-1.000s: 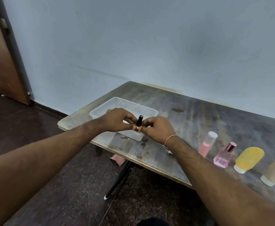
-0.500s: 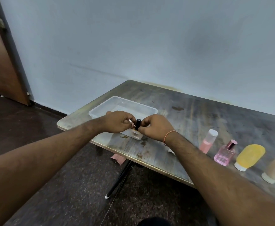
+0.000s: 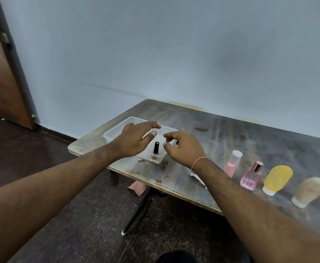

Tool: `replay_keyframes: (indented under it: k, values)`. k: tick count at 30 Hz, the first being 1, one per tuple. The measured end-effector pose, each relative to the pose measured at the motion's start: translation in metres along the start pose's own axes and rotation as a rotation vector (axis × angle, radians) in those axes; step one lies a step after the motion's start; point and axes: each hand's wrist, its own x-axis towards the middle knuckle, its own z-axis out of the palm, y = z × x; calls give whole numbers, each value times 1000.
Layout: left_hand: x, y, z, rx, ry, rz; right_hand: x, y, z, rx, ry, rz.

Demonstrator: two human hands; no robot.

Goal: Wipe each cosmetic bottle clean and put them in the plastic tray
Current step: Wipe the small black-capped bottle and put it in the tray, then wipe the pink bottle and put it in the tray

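Both forearms reach in from the bottom edge, over dark speckled floor [image 3: 90,224]. A black table leg with a white tip [image 3: 136,213] angles down to the floor, a pinkish scrap [image 3: 137,187] lying beside it under the table edge.

On the near edge of the worn wooden table [image 3: 221,141], a crumpled white cloth [image 3: 198,178] sits partly hidden by the right forearm. Right of it, a row of bottles still on the table: pink bottle with clear cap [image 3: 232,164], upright; square pink perfume bottle [image 3: 251,175], upright; yellow tube [image 3: 276,179] and beige tube [image 3: 309,191], both standing on their white caps and leaning back-right. None are touching each other.

Right hand [image 3: 183,147]: fingers loosely curled, holding nothing, orange thread band [image 3: 198,163] on the wrist. Left hand [image 3: 136,138]: fingers spread and relaxed, empty, hovering over the tray.

Small bottle with black cap [image 3: 156,151] stands upright in the near right corner of the clear plastic tray [image 3: 117,130], between the two hands, neither touching it. Contents look brownish through the tray wall; hard to tell more. The tray sits at the table's left end.

Behind: plain pale blue wall [image 3: 174,54], brown wooden door [image 3: 1,88] at far left.
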Motion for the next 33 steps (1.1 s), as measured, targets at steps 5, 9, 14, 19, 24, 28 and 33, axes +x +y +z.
replay_keyframes:
  k: [5,9,14,19,24,28,33]
  values:
    - [-1,46,-2,-15,66,183,-31,7,-18,26,148,-45]
    - [-2,79,18,6,39,378,-65,18,-37,-31,183,-84]
    - [-8,113,55,-51,-130,409,-103,49,-44,-185,93,-5]
    - [-11,128,91,-148,-197,284,-129,73,-37,-331,24,51]
    - [-5,132,108,-345,-216,65,-134,85,-30,-364,35,50]
    - [6,132,118,-457,-268,-12,-145,96,-41,-254,76,76]
    - [15,146,131,-605,-219,96,-173,110,-69,104,253,248]
